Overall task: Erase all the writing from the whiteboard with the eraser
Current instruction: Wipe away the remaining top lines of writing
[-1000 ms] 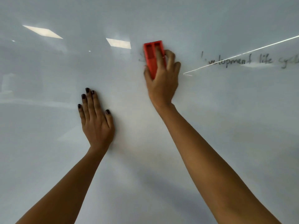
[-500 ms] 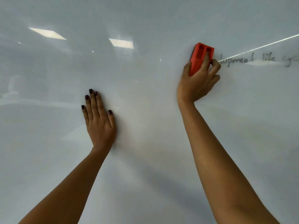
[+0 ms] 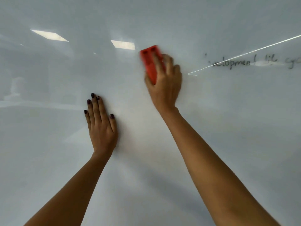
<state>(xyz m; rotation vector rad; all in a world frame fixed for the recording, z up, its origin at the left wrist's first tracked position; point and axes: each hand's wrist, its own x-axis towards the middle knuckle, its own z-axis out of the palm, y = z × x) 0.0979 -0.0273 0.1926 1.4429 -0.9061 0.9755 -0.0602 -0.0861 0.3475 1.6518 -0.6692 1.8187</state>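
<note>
R hand (image 3: 164, 88): my fingers wrapped round red eraser (image 3: 150, 62), pressed on whiteboard (image 3: 211, 128).
L hand (image 3: 101, 126): flat, fingers together, holding nothing.
Writing (image 3: 231, 63): well right of eraser.

Left hand (image 3: 101, 129): flat on whiteboard (image 3: 48, 160), lower left of eraser (image 3: 150, 62).
Eraser: on whiteboard, under right hand (image 3: 164, 85).
Writing (image 3: 234, 63): well right of eraser.

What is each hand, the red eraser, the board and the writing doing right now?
right hand: gripping the eraser, blurred.
red eraser: held against the board, left of the writing, not on it.
left hand: open, flat on the board.
writing: not yet erased, partly smeared.
whiteboard: blank apart from that line of writing.
</note>
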